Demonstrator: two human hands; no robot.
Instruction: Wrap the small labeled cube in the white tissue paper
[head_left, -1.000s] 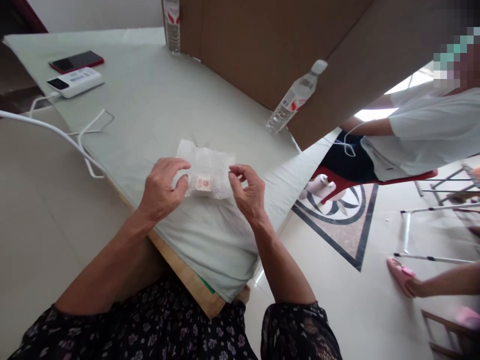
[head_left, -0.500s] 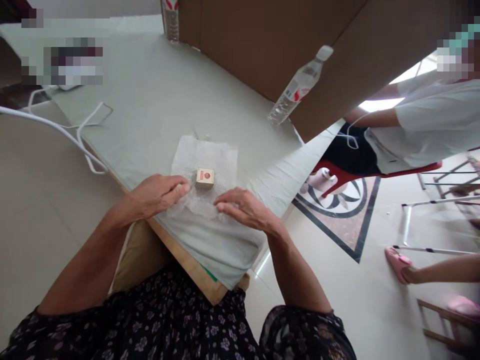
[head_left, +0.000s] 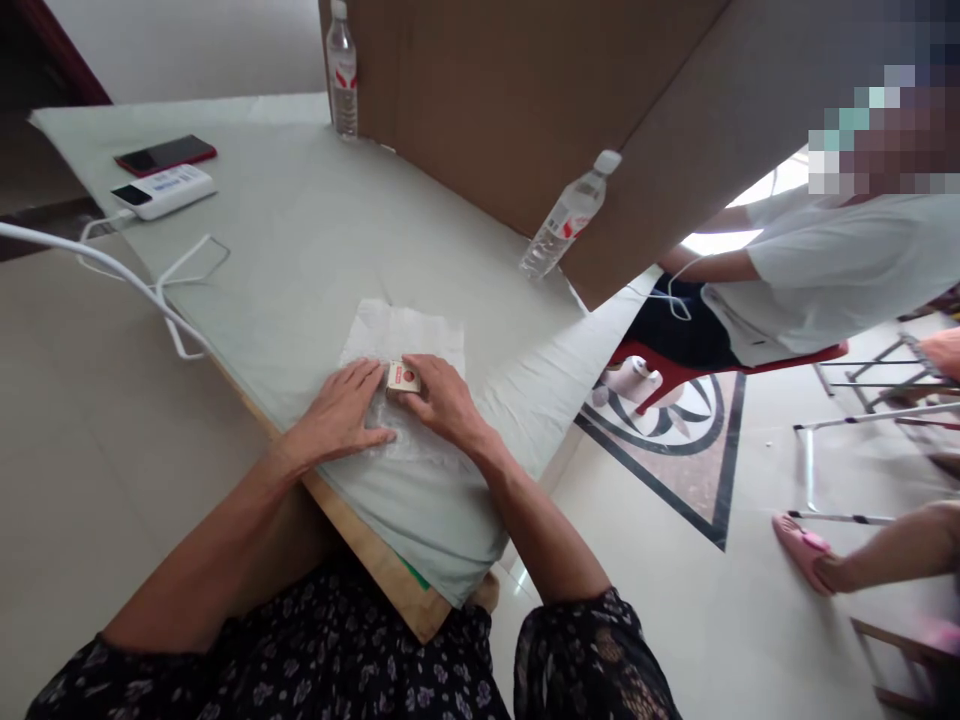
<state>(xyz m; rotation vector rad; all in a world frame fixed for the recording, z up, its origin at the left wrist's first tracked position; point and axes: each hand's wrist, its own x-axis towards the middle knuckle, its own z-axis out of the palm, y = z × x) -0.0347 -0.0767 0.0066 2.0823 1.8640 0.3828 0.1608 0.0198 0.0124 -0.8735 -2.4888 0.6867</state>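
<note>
A small cream-coloured box (head_left: 403, 377) with red print sits on a crumpled sheet of clear plastic wrap (head_left: 405, 325), which looks like bubble wrap. My right hand (head_left: 444, 402) has its fingers at the far side of the box and its thumb at the near side, gripping it. To the left, my left hand (head_left: 341, 412) lies flat on the wrap with its thumb spread away from the fingers. Its fingertips are close beside the box; whether they touch it I cannot tell.
On the cloth-covered table (head_left: 285, 230) lie a phone (head_left: 166, 154) and a white power bank (head_left: 163, 192) with a cable (head_left: 105, 250). Two water bottles (head_left: 566, 222) stand by a large cardboard panel (head_left: 480, 90). A seated person (head_left: 825, 280) is at the right.
My hands have come in from both sides of the box. The right has closed on it, and the left has settled flat on the wrap. The camera view has tilted up slightly.
</note>
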